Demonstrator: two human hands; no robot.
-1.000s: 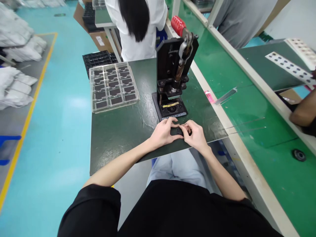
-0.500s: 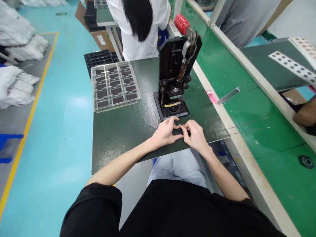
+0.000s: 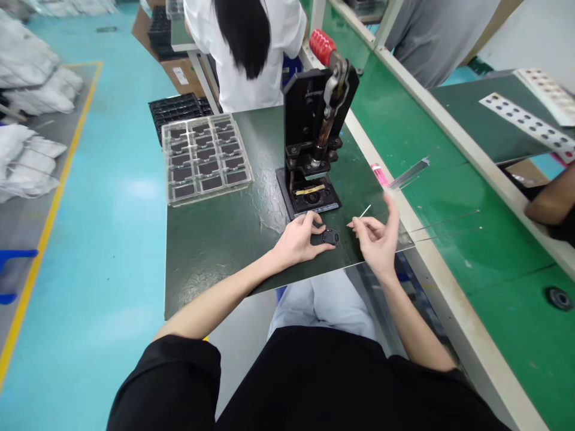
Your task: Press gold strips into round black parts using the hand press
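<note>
My left hand rests on the green tabletop, its thumb and fingers curved around a small round black part with a shiny rim. The part lies flat in that grip, its upper face showing. Off to the right, my right hand is raised a little, with a short thin white strip pinched between its fingertips. Just beyond my left hand stands a black hand press with a red-gripped lever. A yellow strip lies across the press base.
A clear compartment tray with dark pieces sits at the table's left. Thin metallic rods and a pink item lie by the right-hand rail. A black ring is on the green belt. A person in white sits ahead.
My right hand has moved away from the black part to the right, with the white strip now visible in its fingers. My left hand stays at the part, which is now more exposed.
</note>
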